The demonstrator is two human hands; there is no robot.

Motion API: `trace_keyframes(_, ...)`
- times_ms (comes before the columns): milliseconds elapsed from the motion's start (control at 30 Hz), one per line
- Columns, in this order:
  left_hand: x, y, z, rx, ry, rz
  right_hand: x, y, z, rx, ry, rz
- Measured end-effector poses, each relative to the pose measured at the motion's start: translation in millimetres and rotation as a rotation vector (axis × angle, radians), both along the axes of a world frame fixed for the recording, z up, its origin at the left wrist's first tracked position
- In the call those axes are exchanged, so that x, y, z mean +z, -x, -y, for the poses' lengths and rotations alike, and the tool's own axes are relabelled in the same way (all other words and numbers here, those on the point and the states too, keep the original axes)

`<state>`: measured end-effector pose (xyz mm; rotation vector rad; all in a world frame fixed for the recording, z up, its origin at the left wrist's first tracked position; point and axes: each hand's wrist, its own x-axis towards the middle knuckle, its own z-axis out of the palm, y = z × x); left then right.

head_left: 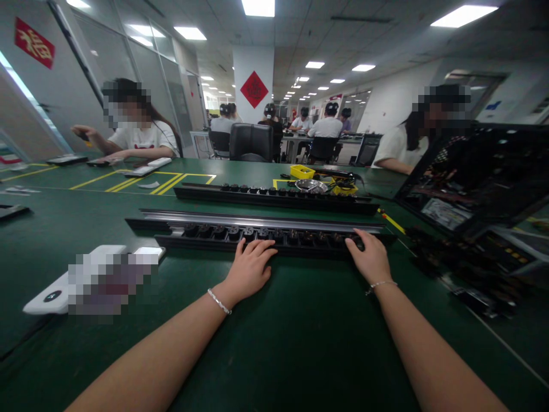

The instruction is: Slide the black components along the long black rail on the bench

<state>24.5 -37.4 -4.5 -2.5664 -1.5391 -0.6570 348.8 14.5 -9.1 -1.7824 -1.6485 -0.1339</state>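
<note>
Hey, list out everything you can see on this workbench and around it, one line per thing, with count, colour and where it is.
Long black socket strip: one, black, nearest on the table, under both hands.
Silver metal rail: one, silver, just behind that strip.
Second long black socket strip: one, black, further back.
Yellow plastic trays: two, yellow, behind the far strip.
Round metal dish: one, silver, between the trays.
Open black equipment chassis: one, black, right side.
White flat device: one, white, near left, partly blurred.
Green table mat: one, green with yellow lines.
Black office chair: one, far side.
Seated co-workers: two at the table, more behind.
Left hand: palm down on the near strip.
Right hand: on the strip's right end.
</note>
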Motion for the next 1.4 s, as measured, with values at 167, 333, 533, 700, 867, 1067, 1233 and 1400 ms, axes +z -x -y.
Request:
trace_keyframes(167, 0.4, -0.2, -0.2, 0.002, 0.003, 0.006, -4.5, 4.2, -0.8, -0.060, 0.046, 0.021)
trace_keyframes(333, -0.1, 0.0, -0.5, -0.004, 0.002, 0.011, -3.4, 2.3, -2.2, -0.105, 0.080, 0.014)
trace_keyframes(533, -0.2, 0.8, -0.1, -0.008, -0.005, 0.003, -3.8, 3.1, -5.4, -0.155, 0.145, -0.015)
trace_keyframes(700, 0.4, 2.0, 0.2, -0.007, 0.005, -0.003, -5.0, 3.4, -6.7, -0.171, 0.152, -0.036)
trace_keyframes(867, -0.4, 2.1, -0.5, -0.007, 0.006, 0.001, -4.3, 1.8, -6.9, -0.159, 0.111, -0.077)
trace_keyframes(1067, -0.4, 1.8, -0.3, -0.013, 0.013, 0.008, 0.8, 4.0, -5.1, -0.163, 0.149, -0.088)
trace_keyframes(1233, 1.1, 2.4, 0.1, -0.014, 0.015, 0.003, 3.2, 4.6, -3.6, -0.191, 0.159, -0.139)
trace_keyframes(1400, 0.5, 2.3, -0.2, -0.011, 0.008, 0.003, 4.4, 4.2, -4.4, -0.166, 0.113, -0.154)
